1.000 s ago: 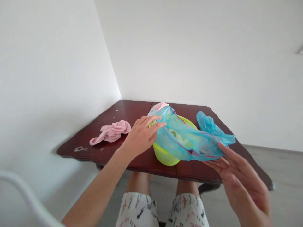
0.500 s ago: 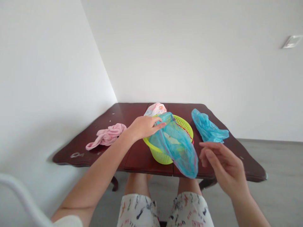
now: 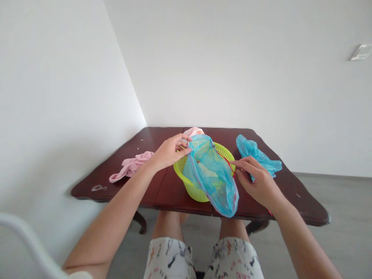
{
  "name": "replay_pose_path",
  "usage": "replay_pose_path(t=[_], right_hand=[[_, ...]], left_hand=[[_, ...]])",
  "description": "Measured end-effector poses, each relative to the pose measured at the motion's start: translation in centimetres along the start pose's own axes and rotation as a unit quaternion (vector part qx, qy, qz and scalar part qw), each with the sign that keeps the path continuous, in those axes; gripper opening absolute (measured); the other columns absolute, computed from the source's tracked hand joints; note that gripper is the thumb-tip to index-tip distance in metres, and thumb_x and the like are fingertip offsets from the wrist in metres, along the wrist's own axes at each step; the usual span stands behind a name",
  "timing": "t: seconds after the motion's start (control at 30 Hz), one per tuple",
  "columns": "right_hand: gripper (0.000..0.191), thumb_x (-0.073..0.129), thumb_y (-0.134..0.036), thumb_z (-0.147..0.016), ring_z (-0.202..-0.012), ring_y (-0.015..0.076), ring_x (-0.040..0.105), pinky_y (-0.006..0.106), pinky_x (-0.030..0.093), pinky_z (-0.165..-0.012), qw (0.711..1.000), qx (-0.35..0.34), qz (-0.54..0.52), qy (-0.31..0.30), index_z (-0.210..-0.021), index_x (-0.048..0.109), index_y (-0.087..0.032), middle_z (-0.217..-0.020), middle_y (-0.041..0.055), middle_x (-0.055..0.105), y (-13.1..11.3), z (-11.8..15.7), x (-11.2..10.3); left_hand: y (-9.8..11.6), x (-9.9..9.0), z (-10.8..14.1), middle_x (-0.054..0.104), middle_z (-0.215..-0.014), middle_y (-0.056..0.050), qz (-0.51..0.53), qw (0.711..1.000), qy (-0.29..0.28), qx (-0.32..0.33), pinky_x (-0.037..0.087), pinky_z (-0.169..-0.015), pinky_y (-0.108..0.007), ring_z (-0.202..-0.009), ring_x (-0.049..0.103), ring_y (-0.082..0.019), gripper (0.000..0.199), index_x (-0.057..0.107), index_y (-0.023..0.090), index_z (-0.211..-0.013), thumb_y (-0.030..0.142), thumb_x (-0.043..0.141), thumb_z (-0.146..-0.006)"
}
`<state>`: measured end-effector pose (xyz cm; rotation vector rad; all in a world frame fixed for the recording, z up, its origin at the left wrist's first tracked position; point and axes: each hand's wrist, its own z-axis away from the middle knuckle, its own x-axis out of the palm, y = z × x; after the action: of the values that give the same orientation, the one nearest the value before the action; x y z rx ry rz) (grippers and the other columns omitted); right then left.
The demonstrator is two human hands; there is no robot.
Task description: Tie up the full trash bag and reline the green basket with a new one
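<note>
A translucent blue drawstring bag [image 3: 207,168] lies across a lime-green plastic basket [image 3: 196,193], its mouth spread open and its lower end hanging over the basket's front right side. My left hand [image 3: 173,150] pinches the bag's edge at the back left of the rim. On the other side, my right hand [image 3: 257,180] has thumb and fingers closed on the bag's red drawstring [image 3: 229,162] by the basket's right rim. Something pale shows in the bag's opening; I cannot make out what.
A crumpled blue plastic bag [image 3: 252,151] lies to the right on the dark red wooden table [image 3: 171,193]. At the left is a pink cloth [image 3: 132,166]. Behind the basket sits a white and pink plastic bag [image 3: 194,131]. White walls stand behind and left.
My right hand has moved left and forward and taken hold of the red drawstring. My left hand has lifted the bag's edge slightly, opening its mouth wider.
</note>
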<state>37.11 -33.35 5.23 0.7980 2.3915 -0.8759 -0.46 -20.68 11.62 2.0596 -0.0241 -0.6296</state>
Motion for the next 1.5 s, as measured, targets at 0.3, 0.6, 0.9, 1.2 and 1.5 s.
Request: replay_pose_path(t=[0.3,0.6,0.9,1.2,1.5], right_hand=[[0.033,0.067,-0.014,-0.109,-0.109,0.029,0.081,0.045,0.07,-0.092,0.999,-0.027,-0.025,-0.038,-0.13,0.086,-0.031,-0.124,0.0107,0.079,-0.1,0.0,-0.2],[0.034,0.065,-0.007,-0.105,-0.112,0.0274,0.084,0.04,0.069,-0.095,0.999,-0.039,0.007,0.023,-0.126,0.08,-0.03,-0.123,0.0067,0.083,0.6,1.9,-1.8],[0.033,0.07,-0.009,-0.098,-0.102,0.0288,0.078,0.046,0.065,-0.095,0.972,-0.016,0.147,0.185,-0.123,0.08,-0.029,-0.12,0.0089,0.077,1.3,3.5,-2.8],[0.028,0.07,-0.006,-0.104,-0.099,0.0245,0.083,0.041,0.066,-0.091,0.968,-0.081,0.032,0.236,-0.103,0.085,-0.029,-0.119,0.0067,0.086,-0.5,4.5,-2.5],[0.017,0.084,-0.036,-0.112,-0.1,0.024,0.084,0.034,0.071,-0.089,0.951,0.153,-0.247,0.102,-0.129,0.084,-0.033,-0.113,0.0057,0.086,-6.5,6.5,0.0]], left_hand=[[-0.1,-0.3,0.4,0.078,-0.1,-0.002,0.009,0.999,0.031,0.004,0.062,-0.072,-0.028,-0.081,0.076,-0.018,0.045,0.075,0.024,-0.112,0.036,0.107,-0.083],[0.8,-0.8,0.6,0.077,-0.095,-0.001,0.292,0.947,0.081,-0.107,0.068,-0.08,-0.025,-0.084,0.075,-0.014,0.047,0.074,0.02,-0.099,0.053,0.106,-0.089],[-0.9,-3.9,2.0,0.083,-0.102,-0.002,0.23,0.951,0.112,-0.171,0.065,-0.074,-0.022,-0.083,0.078,-0.014,0.035,0.081,0.022,-0.115,0.025,0.098,-0.085],[0.8,-5.0,3.9,0.083,-0.11,-0.006,0.006,0.987,0.106,-0.121,0.061,-0.072,-0.028,-0.09,0.077,-0.02,0.032,0.076,0.022,-0.116,0.042,0.088,-0.094],[1.7,-4.7,4.8,0.076,-0.098,-0.001,0.083,0.971,0.175,-0.142,0.029,-0.045,-0.022,-0.054,0.049,-0.009,0.044,0.072,0.025,-0.114,0.048,0.098,-0.087]])
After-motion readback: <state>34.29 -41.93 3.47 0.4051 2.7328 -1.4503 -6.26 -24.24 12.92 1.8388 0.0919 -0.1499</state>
